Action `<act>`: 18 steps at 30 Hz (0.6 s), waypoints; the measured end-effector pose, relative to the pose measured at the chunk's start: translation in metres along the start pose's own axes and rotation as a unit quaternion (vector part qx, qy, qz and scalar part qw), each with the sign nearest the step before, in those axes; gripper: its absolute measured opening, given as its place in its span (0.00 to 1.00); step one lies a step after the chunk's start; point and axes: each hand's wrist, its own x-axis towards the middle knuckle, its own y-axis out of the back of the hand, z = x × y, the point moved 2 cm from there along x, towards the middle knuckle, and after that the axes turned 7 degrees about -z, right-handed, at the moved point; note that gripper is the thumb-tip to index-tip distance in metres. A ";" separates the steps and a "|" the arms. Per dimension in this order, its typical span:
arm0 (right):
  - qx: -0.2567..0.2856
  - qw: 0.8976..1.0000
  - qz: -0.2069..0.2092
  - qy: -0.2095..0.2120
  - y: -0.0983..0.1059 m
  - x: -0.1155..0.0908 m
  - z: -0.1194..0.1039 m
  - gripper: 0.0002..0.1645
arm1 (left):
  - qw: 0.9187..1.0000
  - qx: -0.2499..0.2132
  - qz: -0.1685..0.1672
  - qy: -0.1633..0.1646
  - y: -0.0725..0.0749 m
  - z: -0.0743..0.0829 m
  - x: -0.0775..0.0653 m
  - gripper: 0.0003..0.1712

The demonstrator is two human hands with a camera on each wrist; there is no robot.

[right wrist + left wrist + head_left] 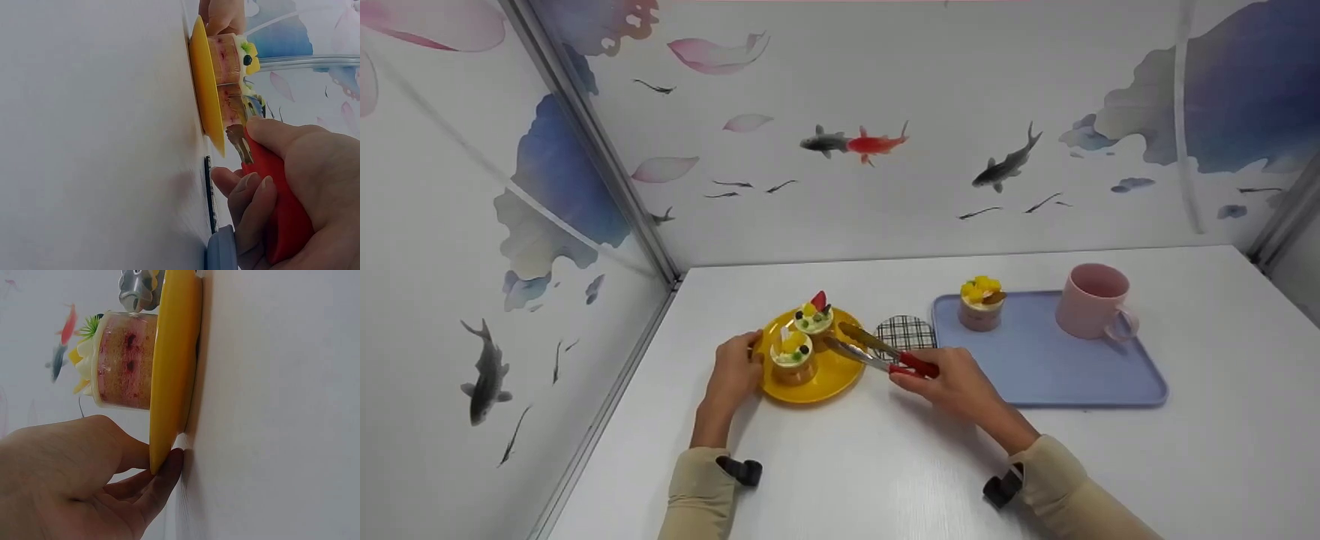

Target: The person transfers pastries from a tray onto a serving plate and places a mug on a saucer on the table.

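Note:
My left hand (735,371) pinches the left rim of a yellow plate (831,381), thumb on top and fingertips under the edge in the left wrist view. Two small cakes in clear cups stand upright on it: the front cake (793,360) has yellow fruit, the rear cake (814,319) a strawberry piece. My right hand (960,382) grips metal tongs (919,364) by their red handles (275,191). The jaws stand apart and point left over the plate's right side, their tips close to the rear cake's cup. In the right wrist view they overlap that cup.
Right of the plate lies a round checked coaster (905,330). Beyond it, a blue tray (1057,375) bears a third cup cake (981,307) at its back left and a pink mug (1091,300) at its back right. White patterned walls (840,210) close off the table's back and left.

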 end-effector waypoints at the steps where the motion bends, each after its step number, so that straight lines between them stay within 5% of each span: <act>1: 0.001 1.000 -0.001 -0.003 0.000 0.000 0.000 0.29 | 1.000 0.001 0.002 -0.003 0.000 0.000 0.000 0.31; 18: -0.013 0.998 0.015 -0.058 0.013 -0.008 0.006 0.34 | 1.000 0.002 0.003 -0.014 0.000 0.000 -0.003 0.31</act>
